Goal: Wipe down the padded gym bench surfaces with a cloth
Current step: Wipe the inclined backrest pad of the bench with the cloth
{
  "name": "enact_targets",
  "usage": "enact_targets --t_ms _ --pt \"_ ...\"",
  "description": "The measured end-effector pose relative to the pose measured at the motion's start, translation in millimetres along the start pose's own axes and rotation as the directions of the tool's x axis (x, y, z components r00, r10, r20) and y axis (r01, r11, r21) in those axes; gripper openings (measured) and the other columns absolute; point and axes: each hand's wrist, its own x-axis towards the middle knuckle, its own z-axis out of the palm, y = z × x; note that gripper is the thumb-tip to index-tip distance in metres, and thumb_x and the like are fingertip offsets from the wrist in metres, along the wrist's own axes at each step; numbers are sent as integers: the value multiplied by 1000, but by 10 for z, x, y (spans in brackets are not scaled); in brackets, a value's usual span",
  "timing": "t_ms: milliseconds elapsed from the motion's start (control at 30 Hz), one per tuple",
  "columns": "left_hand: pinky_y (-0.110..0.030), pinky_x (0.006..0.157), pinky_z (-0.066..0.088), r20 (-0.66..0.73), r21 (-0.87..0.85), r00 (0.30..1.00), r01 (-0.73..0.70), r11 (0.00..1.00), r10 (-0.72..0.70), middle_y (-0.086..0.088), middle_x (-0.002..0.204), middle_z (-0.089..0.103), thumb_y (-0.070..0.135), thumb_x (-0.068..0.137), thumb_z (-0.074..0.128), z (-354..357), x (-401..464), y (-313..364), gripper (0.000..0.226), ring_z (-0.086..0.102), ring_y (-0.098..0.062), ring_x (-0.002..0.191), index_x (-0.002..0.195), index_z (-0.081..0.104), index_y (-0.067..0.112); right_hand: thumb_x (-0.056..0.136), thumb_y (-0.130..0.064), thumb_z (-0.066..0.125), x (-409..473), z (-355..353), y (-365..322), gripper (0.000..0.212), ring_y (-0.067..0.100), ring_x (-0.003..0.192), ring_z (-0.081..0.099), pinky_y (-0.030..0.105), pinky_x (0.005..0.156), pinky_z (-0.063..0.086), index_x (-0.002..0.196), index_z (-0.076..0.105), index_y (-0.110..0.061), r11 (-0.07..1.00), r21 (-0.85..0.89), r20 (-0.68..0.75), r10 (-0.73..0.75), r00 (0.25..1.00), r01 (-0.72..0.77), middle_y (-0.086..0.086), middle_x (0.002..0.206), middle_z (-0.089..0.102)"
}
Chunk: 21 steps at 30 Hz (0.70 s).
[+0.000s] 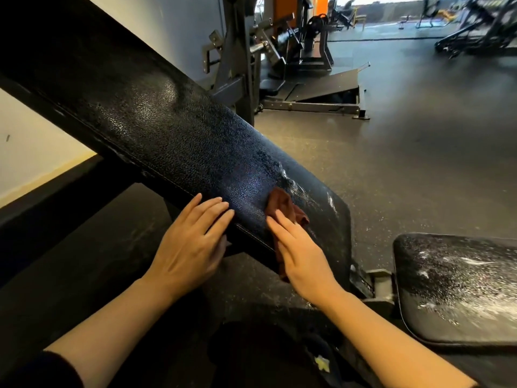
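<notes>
Here, right hand (pixel 300 247) presses a cloth (pixel 282 208) flat near the back pad's (pixel 156 127) lower end; the pad's length runs up-left, left hand (pixel 193 239) spread alongside.

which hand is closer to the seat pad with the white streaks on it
Right. The right hand presses the reddish cloth on the inclined back pad, on the side toward the seat pad. The left hand rests flat on the back pad's edge, farther away.
</notes>
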Motion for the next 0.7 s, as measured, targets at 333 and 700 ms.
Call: enact_targets --t_ms 333,700 --pt "-46 115 24 -27 118 983 184 976 -182 -18 126 57 17 87 48 -210 9 -360 43 48 -32 124 124 58 -2 97 -12 42 920 187 -728 45 28 139 31 25 115 14 142 42 -11 966 10 62 -257 964 257 8 153 33" --pt "-47 114 26 -32 103 995 94 990 -91 -14 124 60 18 91 47 -180 18 -400 36 52 -29 121 119 64 4 101 -17 37 897 -20 -402 45 15 144 21 19 113 12 145 36 -27 984 -50 124 -164 979 171 -8 156 24"
